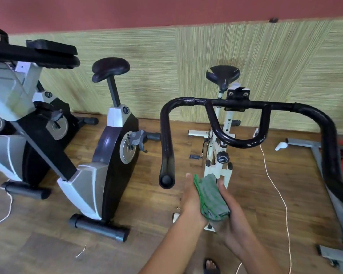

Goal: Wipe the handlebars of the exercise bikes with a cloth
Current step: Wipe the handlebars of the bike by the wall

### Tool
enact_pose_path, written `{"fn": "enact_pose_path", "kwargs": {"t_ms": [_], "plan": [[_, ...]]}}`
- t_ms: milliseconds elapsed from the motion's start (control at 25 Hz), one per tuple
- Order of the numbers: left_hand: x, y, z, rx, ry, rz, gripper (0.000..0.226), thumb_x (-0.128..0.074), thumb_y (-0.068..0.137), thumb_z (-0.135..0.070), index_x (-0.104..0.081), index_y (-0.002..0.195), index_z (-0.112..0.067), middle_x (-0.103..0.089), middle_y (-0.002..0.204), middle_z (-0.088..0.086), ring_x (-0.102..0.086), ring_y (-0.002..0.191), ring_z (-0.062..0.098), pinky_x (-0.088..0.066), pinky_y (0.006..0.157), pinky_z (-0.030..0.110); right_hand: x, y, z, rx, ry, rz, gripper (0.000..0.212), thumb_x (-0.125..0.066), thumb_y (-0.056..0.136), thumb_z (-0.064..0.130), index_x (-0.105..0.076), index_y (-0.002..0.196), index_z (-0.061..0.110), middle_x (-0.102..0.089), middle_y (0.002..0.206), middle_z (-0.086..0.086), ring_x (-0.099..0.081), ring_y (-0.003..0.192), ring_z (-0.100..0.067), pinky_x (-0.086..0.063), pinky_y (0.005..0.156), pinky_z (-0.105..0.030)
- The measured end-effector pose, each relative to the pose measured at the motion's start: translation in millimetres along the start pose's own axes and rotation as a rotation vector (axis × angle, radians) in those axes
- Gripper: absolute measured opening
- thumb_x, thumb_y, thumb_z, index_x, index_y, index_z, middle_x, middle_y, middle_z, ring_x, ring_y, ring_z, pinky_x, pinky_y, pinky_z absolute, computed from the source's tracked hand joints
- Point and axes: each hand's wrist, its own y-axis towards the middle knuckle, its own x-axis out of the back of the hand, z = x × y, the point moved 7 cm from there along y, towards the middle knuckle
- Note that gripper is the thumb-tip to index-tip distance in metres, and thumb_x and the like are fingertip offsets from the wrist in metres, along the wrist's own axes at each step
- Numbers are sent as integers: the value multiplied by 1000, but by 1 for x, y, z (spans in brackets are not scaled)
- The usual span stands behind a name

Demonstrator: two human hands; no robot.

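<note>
The handlebar across the centre of the frame looks like black-painted metal tube, glossy, with bright highlights along its bends. The folded cloth at lower centre is a soft, matt grey-green weave with a brighter green stitched edge. The floor is brown wood-look plank with a low sheen. The wall panel at upper centre is rough, streaked yellow-green. The saddle at upper left seems smooth, slightly shiny black vinyl.
</note>
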Motion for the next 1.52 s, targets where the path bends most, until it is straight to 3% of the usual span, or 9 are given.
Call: {"fn": "enact_pose_path", "kwargs": {"t_ms": [160, 280, 520, 640, 760, 920, 1080, 1280, 1520], "plan": [[-12, -7, -30, -529, 697, -162, 68, -35, 86, -76, -68, 95, -17, -69, 98, 3, -64, 101, 24, -48, 97, 45, -8, -8, 9, 9, 131, 42, 44, -51, 97, 34, -63, 131, 10, -66, 129, -12, -61, 123, -25, -46, 105, -43], [-35, -33, -55, -823, 1095, -290, 26, -40, 101, -48, -47, 97, -23, -40, 104, -5, -37, 105, 16, -31, 96, 33, -18, -11, 21, 46, 195, 92, 51, -53, 94, 38, -58, 137, 13, -61, 137, -11, -54, 131, -24, -37, 112, -43], [-63, -114, -89, -1377, 1060, -87, 13, -45, 102, -18, -53, 113, -17, -46, 110, -6, -54, 97, 14, -48, 84, 35, -54, -22, 50, 239, 86, 238, 29, -50, 97, 22, -65, 122, 21, -74, 108, 0, -73, 90, -11, -60, 67, -26], [-44, -170, -118, -1692, 865, -163, 12, -52, 98, -10, -61, 105, -14, -54, 102, -8, -53, 96, 9, -44, 85, 24, -82, -20, 46, 365, -246, 239, 39, -55, 94, 31, -57, 132, 26, -71, 114, 4, -71, 91, -10, -57, 67, -27], [-11, -133, -160, -1370, 826, -411, 10, -49, 100, -23, -59, 102, -21, -54, 103, -5, -48, 101, 10, -41, 93, 32, -111, -21, 26, 548, -584, 273, 43, -48, 93, 46, -48, 136, 41, -57, 136, 17, -57, 120, 4, -48, 90, -16], [1, -82, -156, -891, 642, -259, 27, -40, 104, -36, -58, 97, -16, -58, 93, 0, -58, 92, 16, -46, 84, 33, -127, 6, 21, 591, -756, 331, 47, -38, 97, 53, -45, 141, 40, -41, 152, 17, -34, 139, 7, -27, 116, -21], [5, -84, -154, -932, 596, -305, 26, -42, 103, -35, -61, 100, -16, -64, 96, 0, -61, 90, 10, -46, 82, 30, -130, 42, 30, 495, -774, 317, 30, -41, 105, 38, -48, 133, 43, -27, 153, 24, -23, 144, 6, -16, 124, -35], [10, -88, -156, -1016, 571, -416, 23, -44, 103, -31, -60, 99, -15, -62, 99, 3, -59, 93, 14, -47, 90, 36, -120, -2, 14, 509, -613, 392, 43, -36, 100, 44, -44, 141, 34, -42, 149, 21, -35, 137, 10, -31, 111, -12], [11, -89, -155, -957, 562, -466, 23, -45, 103, -31, -61, 99, -15, -65, 96, 5, -56, 79, 3, -41, 72, 13, -141, 99, 48, 473, -864, 286, 53, -35, 105, 45, -19, 155, 37, -31, 150, 19, -31, 141, -6, -27, 115, -37]]}}
